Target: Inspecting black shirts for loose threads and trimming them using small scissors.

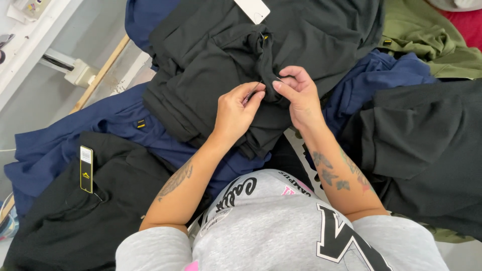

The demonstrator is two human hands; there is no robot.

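— What do we have in our fingers?

— Our left hand [235,111] pinches a small bit of black cloth between thumb and forefinger, closed on it. Our right hand [297,95] does the same just beside it, fingertips nipped on the same bunched fold. Both belong to the black garment [211,55] lying in the middle of the pile, straight in front of us.

— Do our hands touch each other?

— Nearly; the fingertips meet over the gathered cloth, where the fabric rises into a twisted ridge running up and away from us.

— What is around that garment?

— A white tag [252,9] lies on its far edge. Under it and to the left spreads a navy garment [75,138] with a small yellow-and-black label. Nearer us on the left sits another black piece [65,221] carrying a long black-and-yellow hang tag [86,169]. To the right we see more navy cloth [381,80], then a large dark garment [427,150], and beyond them an olive green one [427,40] with something red in the far corner.

— And further out?

— At the far left a white shelf edge [35,35] and a wooden stick [100,75] leaning across the pale floor. Our grey printed sweatshirt [271,226] fills the near edge of the view.
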